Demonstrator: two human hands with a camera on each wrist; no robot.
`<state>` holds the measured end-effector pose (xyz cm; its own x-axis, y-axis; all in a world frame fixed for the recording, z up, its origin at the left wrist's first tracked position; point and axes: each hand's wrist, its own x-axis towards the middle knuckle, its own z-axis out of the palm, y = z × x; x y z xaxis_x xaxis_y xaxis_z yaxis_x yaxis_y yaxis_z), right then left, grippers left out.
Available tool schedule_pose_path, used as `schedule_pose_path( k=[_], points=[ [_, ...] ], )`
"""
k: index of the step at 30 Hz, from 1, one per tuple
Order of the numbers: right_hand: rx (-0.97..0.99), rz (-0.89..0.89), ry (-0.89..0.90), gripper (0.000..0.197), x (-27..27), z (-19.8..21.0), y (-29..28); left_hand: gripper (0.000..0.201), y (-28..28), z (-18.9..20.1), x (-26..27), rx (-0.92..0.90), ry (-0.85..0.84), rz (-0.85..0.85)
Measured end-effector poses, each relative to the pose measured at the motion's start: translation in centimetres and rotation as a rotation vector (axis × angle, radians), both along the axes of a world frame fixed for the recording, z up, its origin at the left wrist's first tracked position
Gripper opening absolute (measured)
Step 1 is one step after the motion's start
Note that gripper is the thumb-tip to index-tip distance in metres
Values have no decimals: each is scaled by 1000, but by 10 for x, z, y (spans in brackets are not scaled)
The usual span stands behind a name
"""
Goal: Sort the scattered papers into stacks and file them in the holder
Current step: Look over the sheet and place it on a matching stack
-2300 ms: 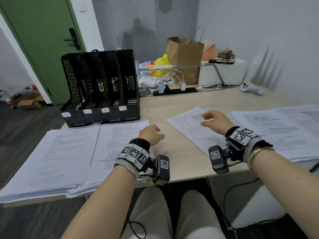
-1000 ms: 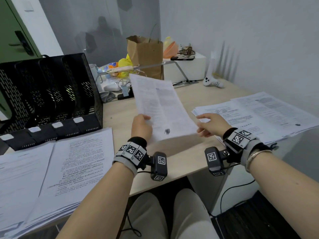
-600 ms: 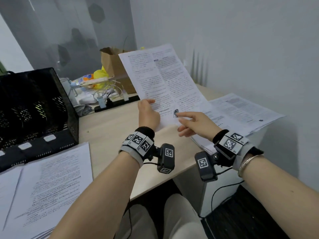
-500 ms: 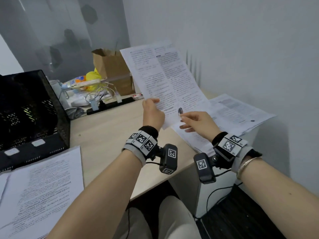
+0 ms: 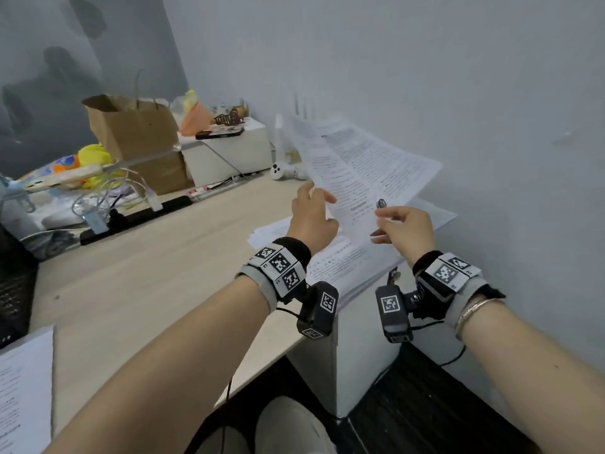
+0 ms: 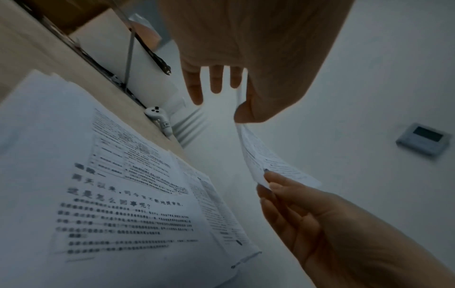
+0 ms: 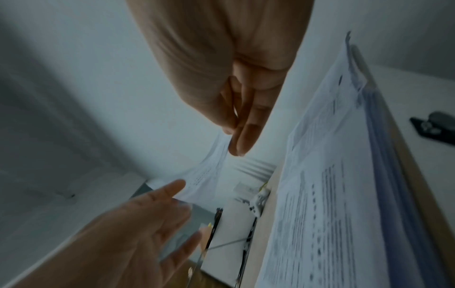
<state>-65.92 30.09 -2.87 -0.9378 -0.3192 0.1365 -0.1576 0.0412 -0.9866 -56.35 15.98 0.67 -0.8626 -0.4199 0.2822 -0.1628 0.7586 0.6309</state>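
I hold a printed sheet (image 5: 363, 165) in the air over the right-hand paper stack (image 5: 343, 267), tilted toward the wall. My left hand (image 5: 314, 211) grips its left edge, thumb on top and fingers beneath. My right hand (image 5: 383, 221) pinches the sheet's near corner beside a small dark clip (image 5: 381, 203). In the left wrist view the sheet (image 6: 270, 163) runs edge-on between my thumb and straight fingers (image 6: 216, 81), above the stack (image 6: 110, 194). The right wrist view shows my fingertips (image 7: 241, 136) pinching the sheet (image 7: 209, 175). Only a black sliver of the holder (image 5: 13, 283) shows at the far left.
A brown paper bag (image 5: 137, 136), a white box (image 5: 229, 149), a white controller (image 5: 283, 172) and tangled cables on a black strip (image 5: 137, 211) line the back of the desk (image 5: 147, 280). Another paper stack (image 5: 23, 388) lies at the near left. The wall stands close on the right.
Both hands picked the sheet up from the desk, raised it upright, then swung it right and tipped it down over the right-hand stack. The view has turned right, away from the holder.
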Motion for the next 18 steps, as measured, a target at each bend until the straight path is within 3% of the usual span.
schedule_pose_path(
  k=[5,11,18],
  points=[
    [34,-126,-63,18,-52,-11,19,44,8,-5,-26,-86,-211,-69],
    [186,-171,-92,22,-95,-31,31,59,12,-26,-39,-166,-632,-172],
    [395,-168,-115,22,-114,-54,33,78,18,-49,-39,-254,-857,-189]
  ],
)
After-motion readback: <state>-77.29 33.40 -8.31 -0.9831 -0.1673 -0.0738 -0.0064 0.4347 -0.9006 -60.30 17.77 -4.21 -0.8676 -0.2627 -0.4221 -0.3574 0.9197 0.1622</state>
